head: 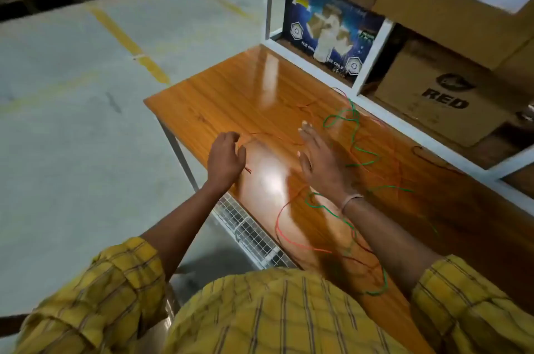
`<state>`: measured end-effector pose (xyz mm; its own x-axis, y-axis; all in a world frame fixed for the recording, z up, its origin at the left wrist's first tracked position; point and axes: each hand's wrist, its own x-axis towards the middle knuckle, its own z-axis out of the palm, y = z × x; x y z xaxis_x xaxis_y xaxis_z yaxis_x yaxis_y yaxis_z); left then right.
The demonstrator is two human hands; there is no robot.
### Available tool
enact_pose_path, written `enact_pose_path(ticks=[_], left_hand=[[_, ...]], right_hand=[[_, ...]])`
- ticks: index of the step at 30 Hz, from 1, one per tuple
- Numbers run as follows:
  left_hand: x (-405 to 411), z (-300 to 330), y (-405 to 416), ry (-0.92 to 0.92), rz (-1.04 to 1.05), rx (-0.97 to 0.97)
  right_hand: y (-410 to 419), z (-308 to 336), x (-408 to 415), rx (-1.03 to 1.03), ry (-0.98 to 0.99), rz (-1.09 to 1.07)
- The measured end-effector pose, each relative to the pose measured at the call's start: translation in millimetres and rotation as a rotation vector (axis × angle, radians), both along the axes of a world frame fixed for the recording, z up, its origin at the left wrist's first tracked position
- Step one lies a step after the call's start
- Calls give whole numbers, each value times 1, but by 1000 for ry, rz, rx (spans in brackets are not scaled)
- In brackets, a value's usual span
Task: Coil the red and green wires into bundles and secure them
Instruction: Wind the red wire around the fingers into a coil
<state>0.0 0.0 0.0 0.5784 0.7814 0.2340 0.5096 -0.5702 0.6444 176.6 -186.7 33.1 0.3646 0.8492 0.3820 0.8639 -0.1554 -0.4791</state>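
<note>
A long red wire (281, 209) and a long green wire (354, 137) lie loose and tangled across the glossy wooden table (225, 88). My left hand (225, 156) hovers near the table's left edge, its fingers curled round one end of the red wire, whose dark tip pokes out below the palm. My right hand (319, 160) stretches flat over the table's middle with straight fingers, holding nothing. The green wire runs from the back right, under my right forearm, down to the near edge.
A white metal shelf frame (372, 56) borders the table's far side, holding a blue printed box (332, 33) and brown cartons, one marked RED (433, 99). A wire mesh rack (248, 232) sits under the table. Concrete floor with yellow lines lies to the left.
</note>
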Motion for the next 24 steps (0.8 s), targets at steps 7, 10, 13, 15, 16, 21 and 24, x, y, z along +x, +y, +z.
enact_pose_path(ticks=[7, 10, 13, 15, 16, 21, 24], left_hand=[[9, -10, 35, 117, 15, -262], [14, -8, 38, 64, -74, -446], [9, 16, 31, -179, -255, -813], [5, 40, 24, -242, -393, -929], [3, 52, 20, -258, -469, -966], [4, 102, 7, -325, -742, -1095], [10, 126, 6, -418, -808, -1146]], right_hand=[[37, -11, -16, -173, 27, -80], [43, -12, -19, -203, 51, -147], [44, -12, -12, -239, 104, -204], [43, -7, -3, -254, 123, -213], [43, -4, 1, -266, 126, -205], [46, -8, 18, -403, 120, -191], [44, -18, 21, -393, 142, -227]])
